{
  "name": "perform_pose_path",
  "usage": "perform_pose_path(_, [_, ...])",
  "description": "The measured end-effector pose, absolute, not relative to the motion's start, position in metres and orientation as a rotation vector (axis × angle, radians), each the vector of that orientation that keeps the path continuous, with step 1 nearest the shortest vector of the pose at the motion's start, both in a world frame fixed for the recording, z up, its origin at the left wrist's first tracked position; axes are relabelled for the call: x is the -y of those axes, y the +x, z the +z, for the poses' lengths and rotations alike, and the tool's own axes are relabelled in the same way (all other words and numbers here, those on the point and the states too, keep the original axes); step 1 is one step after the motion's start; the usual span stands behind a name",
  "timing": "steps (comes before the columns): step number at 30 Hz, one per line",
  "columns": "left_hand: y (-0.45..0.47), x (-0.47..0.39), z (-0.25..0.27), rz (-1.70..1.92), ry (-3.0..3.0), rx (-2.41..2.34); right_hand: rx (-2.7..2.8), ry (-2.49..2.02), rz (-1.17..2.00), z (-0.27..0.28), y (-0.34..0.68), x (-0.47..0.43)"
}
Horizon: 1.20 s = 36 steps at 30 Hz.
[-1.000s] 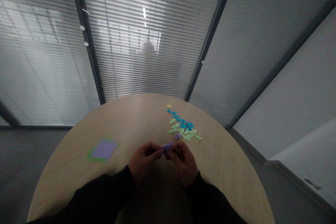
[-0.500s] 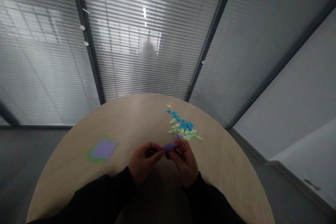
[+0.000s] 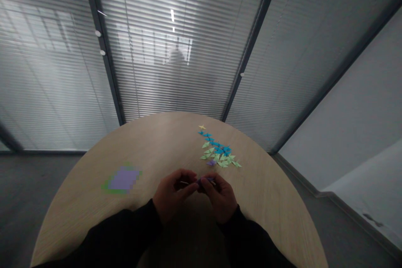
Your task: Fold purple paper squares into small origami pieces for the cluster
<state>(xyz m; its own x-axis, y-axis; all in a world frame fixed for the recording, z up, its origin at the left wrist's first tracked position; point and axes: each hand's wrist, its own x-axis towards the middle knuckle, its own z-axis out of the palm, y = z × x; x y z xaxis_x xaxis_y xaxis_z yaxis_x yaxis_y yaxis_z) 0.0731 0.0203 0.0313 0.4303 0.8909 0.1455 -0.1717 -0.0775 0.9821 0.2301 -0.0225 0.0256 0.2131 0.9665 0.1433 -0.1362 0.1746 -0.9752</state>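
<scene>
Both hands meet over the near middle of the table. My left hand (image 3: 172,192) pinches the left end of a small piece of folded purple paper (image 3: 199,181). Thumb and fingers of my right hand (image 3: 220,196) are closed on the same paper from the right and cover most of it. Just beyond the fingers lies another purple folded paper piece (image 3: 211,162). It borders a cluster of pale green folded paper pieces (image 3: 225,160), with several blue folded pieces (image 3: 220,147) and one yellow piece (image 3: 202,127) farther off.
The round wooden table (image 3: 150,142) reaches toward a glass partition with blinds (image 3: 176,88). A blurred purple and green patch, perhaps paper sheets (image 3: 123,179), lies on its left side. A pale wall (image 3: 354,134) stands to the right.
The purple paper has turned or been pressed down between my fingers, and less of it shows. My right fingers have closed further over it. The pieces on the table lie as before.
</scene>
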Motion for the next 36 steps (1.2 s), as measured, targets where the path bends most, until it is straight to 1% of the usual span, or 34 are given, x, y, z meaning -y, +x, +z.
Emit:
perform_pose_path(9, [0.069,-0.027,0.032,1.004,1.295,-0.806,1.042,-1.178,1.036,0.029,0.231,0.023])
perform_pose_path(14, [0.071,-0.03,0.027,0.884,1.175,-0.727,1.054,-1.238,1.023,0.025,0.234,0.02])
perform_pose_path(17, [0.07,-0.031,0.024,0.847,1.207,-0.784,1.128,-1.237,0.996,0.022,0.236,0.019])
perform_pose_path(20, [0.067,-0.033,0.026,0.822,1.463,-0.887,1.397,-1.337,0.875,0.021,0.241,0.018])
perform_pose_path(24, [0.06,-0.036,0.029,0.718,2.148,-0.999,1.807,-1.444,0.607,0.019,0.248,0.018])
perform_pose_path(27, [0.056,-0.041,0.025,0.675,2.445,-0.946,1.981,-1.436,0.418,0.015,0.25,0.018])
perform_pose_path(33, [0.048,-0.049,0.02,0.648,2.87,-0.665,2.107,-1.314,0.213,0.006,0.259,0.015])
perform_pose_path(36, [0.047,-0.048,0.021,0.631,2.967,-0.574,2.186,-1.218,0.131,0.003,0.264,0.014])
